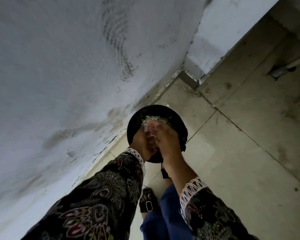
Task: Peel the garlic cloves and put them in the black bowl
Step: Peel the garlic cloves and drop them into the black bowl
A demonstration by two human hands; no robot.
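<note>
Black bowl (pixel 178 122) under hands, unlabelled

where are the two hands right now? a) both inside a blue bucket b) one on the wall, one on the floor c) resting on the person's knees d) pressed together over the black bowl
d: the left hand and right hand meet palm to palm just above the black bowl, with papery garlic skins showing between them and the bowl's rim visible behind.
</note>
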